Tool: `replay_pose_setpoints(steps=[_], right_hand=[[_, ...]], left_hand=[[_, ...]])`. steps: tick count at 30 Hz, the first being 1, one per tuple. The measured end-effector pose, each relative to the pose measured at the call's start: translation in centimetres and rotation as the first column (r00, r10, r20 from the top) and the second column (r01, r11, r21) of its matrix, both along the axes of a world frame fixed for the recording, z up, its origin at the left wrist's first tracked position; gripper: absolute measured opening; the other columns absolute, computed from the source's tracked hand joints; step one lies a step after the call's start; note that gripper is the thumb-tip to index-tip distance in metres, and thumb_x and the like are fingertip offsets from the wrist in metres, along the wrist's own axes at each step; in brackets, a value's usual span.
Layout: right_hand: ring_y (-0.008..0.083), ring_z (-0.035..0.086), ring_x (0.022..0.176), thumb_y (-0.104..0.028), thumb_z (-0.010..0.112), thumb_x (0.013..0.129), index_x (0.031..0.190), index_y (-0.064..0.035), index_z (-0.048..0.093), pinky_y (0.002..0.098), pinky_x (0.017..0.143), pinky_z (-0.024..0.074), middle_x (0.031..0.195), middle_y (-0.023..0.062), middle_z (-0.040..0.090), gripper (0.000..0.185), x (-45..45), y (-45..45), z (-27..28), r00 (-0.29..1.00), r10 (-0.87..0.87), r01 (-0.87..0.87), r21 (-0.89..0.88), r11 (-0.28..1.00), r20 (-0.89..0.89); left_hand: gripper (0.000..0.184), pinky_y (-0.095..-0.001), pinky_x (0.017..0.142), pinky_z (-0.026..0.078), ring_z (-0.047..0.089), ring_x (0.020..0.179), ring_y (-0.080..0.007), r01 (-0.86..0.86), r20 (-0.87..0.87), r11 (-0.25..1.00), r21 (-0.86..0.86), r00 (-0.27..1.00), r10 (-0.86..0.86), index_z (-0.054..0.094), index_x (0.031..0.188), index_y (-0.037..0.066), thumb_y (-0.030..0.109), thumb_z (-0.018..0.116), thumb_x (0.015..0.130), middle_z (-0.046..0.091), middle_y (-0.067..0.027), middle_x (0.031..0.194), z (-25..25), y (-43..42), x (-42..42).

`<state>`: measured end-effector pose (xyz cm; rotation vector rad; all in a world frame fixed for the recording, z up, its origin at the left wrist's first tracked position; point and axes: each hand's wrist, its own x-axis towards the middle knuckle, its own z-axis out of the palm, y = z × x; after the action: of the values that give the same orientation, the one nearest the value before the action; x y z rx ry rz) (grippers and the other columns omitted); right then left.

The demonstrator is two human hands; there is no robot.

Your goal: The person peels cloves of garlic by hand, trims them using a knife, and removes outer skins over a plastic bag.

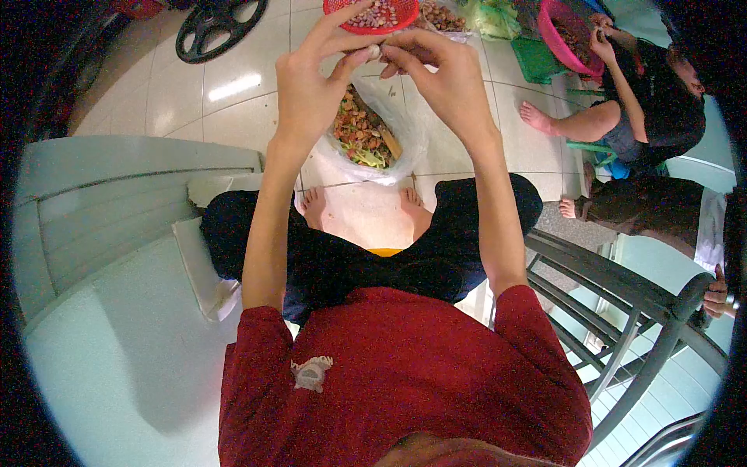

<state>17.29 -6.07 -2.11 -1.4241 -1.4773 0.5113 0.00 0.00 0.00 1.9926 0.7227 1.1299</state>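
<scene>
Pale tiled floor [241, 128] between a grooved panel [132, 187] and a dark railing [599, 270].

Thin joints divide the large, glossy tiles, and a white streak of glare [234, 87] lies across them at upper left, near a black spoked wheel [220, 19]. The panel runs along the left; below it spreads a smooth pale surface [85, 366] with a broad soft shadow [156, 381], whether wall or furniture cannot be told. At right, the railing's bars curve down beside a speckled grey strip [564, 227], with pale blue lined boards [669, 385] beyond. The image edges fall dark.
</scene>
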Motion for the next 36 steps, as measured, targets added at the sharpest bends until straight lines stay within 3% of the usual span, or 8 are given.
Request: replay_pose_setpoints(steps=[9, 12, 15, 17, 18, 20, 24, 36], right_hand=[[0.0236, 0.074, 0.081, -0.011, 0.067, 0.088, 0.102, -0.0002, 0.072, 0.0351, 0.076, 0.0568, 0.089, 0.0143, 0.075, 0.018, 0.4, 0.0, 0.3, 0.998, -0.011, 0.007, 0.056, 0.998, 0.064], [0.0236, 0.074, 0.079, -0.012, 0.067, 0.09, 0.101, 0.0001, 0.071, 0.0346, 0.073, 0.0572, 0.089, 0.0144, 0.074, 0.017, 0.3, 0.2, -0.1, 0.988, -0.048, 0.031, 0.113, 0.993, 0.149], [0.0234, 0.074, 0.076, -0.014, 0.067, 0.092, 0.101, 0.0001, 0.071, 0.0337, 0.072, 0.0574, 0.087, 0.0142, 0.074, 0.017, -0.1, 0.1, 0.3, 0.997, -0.047, 0.041, 0.1, 0.994, 0.06], [0.0224, 0.074, 0.075, -0.016, 0.068, 0.092, 0.101, -0.0006, 0.071, 0.0333, 0.071, 0.0574, 0.086, 0.0136, 0.074, 0.019, 0.0, 0.2, -0.1, 1.0, -0.027, 0.029, 0.112, 0.993, -0.015], [0.0224, 0.074, 0.075, -0.016, 0.068, 0.092, 0.101, -0.0006, 0.071, 0.0333, 0.071, 0.0574, 0.086, 0.0136, 0.074, 0.019, 0.0, 0.2, -0.1, 1.0, -0.027, 0.029, 0.114, 0.993, -0.015], [0.0209, 0.074, 0.077, -0.018, 0.07, 0.091, 0.1, -0.0007, 0.072, 0.032, 0.07, 0.0572, 0.086, 0.0127, 0.074, 0.019, 0.1, 0.2, -0.2, 0.999, -0.027, 0.03, 0.101, 0.994, -0.035], [0.0196, 0.074, 0.076, -0.019, 0.071, 0.09, 0.099, -0.0016, 0.073, 0.0303, 0.07, 0.0569, 0.083, 0.0113, 0.075, 0.019, 0.2, 0.1, 0.1, 0.999, -0.013, 0.01, 0.095, 0.995, 0.04], [0.0112, 0.072, 0.074, -0.018, 0.068, 0.095, 0.098, 0.0006, 0.072, 0.0255, 0.068, 0.0559, 0.079, 0.0069, 0.074, 0.02, 0.4, 0.0, 0.4, 0.964, 0.127, -0.13, 0.003, 0.992, -0.235]], left_hand=[[0.026, -0.0273, 0.084, 0.053, 0.069, 0.1, -0.0169, 0.087, 0.083, 0.996, 0.029, 0.993, -0.089, 0.07, 0.113, -0.002, -0.002, 0.069, 0.087, 0.062, -0.0139, 0.131, -1.3, 0.5, 0.4], [0.035, -0.027, 0.085, 0.054, 0.068, 0.101, -0.0152, 0.141, 0.228, 0.954, -0.266, 0.97, -0.08, 0.063, 0.123, -0.003, -0.003, 0.068, 0.089, 0.064, -0.0128, 0.125, -1.6, 0.3, 0.9], [0.038, -0.0261, 0.085, 0.053, 0.067, 0.1, -0.0142, 0.168, 0.25, 0.983, -0.081, 0.958, -0.143, 0.056, 0.126, -0.003, -0.002, 0.067, 0.09, 0.068, -0.0095, 0.112, -3.3, 1.5, 0.8], [0.053, -0.0268, 0.086, 0.055, 0.069, 0.1, -0.0183, 0.129, 0.191, 0.988, -0.08, 0.975, -0.112, 0.051, 0.142, 0.011, 0.008, 0.07, 0.092, 0.059, -0.0134, 0.137, -3.4, 1.6, 0.6], [0.053, -0.0268, 0.086, 0.055, 0.069, 0.1, -0.0183, 0.129, 0.191, 0.988, -0.079, 0.975, -0.112, 0.051, 0.142, 0.011, 0.008, 0.07, 0.092, 0.059, -0.0134, 0.137, -3.3, 1.6, 0.7], [0.041, -0.0297, 0.088, 0.056, 0.071, 0.096, -0.0179, 0.13, 0.263, 0.971, -0.198, 0.962, -0.075, 0.053, 0.127, 0.001, 0.0, 0.07, 0.09, 0.073, -0.0112, 0.105, -3.0, 1.4, 0.8], [0.041, -0.0294, 0.087, 0.055, 0.071, 0.095, -0.0175, 0.172, 0.321, 0.961, -0.219, 0.942, -0.096, 0.053, 0.126, 0.001, -0.001, 0.071, 0.089, 0.073, -0.0124, 0.104, -3.1, 1.4, 0.8], [0.039, -0.027, 0.084, 0.055, 0.07, 0.096, -0.0169, 0.121, 0.248, 0.967, -0.223, 0.967, -0.063, 0.055, 0.125, 0.001, 0.006, 0.072, 0.09, 0.073, -0.0121, 0.107, -2.9, 1.3, 0.5]])
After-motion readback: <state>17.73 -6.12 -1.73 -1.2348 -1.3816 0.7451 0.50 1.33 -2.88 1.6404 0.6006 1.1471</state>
